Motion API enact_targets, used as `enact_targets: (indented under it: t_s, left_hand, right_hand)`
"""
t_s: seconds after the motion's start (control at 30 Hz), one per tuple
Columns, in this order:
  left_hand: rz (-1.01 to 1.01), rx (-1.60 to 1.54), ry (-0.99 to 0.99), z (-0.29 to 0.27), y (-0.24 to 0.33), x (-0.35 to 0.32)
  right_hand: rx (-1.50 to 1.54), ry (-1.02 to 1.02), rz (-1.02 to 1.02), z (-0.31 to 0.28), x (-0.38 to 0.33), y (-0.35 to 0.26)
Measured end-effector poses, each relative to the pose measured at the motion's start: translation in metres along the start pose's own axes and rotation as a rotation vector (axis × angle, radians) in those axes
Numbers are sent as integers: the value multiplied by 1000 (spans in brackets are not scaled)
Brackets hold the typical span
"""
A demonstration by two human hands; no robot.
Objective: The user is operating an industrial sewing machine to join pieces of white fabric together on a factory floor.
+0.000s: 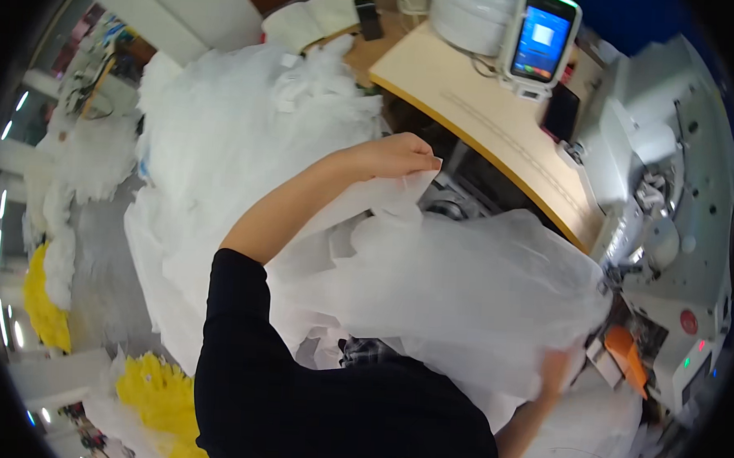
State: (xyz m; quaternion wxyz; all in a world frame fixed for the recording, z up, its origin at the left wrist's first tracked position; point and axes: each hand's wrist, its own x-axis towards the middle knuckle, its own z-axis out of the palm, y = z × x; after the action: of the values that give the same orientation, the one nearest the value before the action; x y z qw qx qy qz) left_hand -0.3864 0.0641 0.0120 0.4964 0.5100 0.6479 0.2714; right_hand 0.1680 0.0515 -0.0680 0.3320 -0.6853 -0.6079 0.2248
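A large piece of sheer white fabric (463, 274) is spread across in front of me, from my left hand over to the machine side on the right. My left hand (399, 155), arm stretched forward, pinches a corner of this fabric between thumb and fingers above the near edge of the wooden table. Low on the right, my right hand (556, 367) is at the fabric's near right part. Motion smears it and the cloth partly covers it, so its fingers cannot be made out. Folds of the fabric hang over my lap.
A big heap of white fabric (224, 124) rises at the left. The wooden table (502, 128) holds a lit handheld device (543, 40) on a stand and a dark phone (560, 113). A sewing machine (672, 185) stands right, near an orange piece (626, 359). Yellow fabric (159, 392) lies lower left.
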Motion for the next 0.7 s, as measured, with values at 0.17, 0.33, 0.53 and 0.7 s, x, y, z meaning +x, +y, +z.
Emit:
enact_targets:
  t_s: [0.17,0.33,0.53,0.7]
  left_hand:
    - [-379,-875,-89,30,23,12]
    - [-188,-830,-112,36,21,-15]
    - [-170,-598,-1,39,17,-31]
    - [-159,-599,-43,51,42,-31]
  right_hand:
    - [-239,-318,-339,65,-12,26]
    - [-220,-255,-72,-56,-19,108]
    - [-1227,-855,446,-178,-134,160]
    - [-468,-393,47,-102,-106,57]
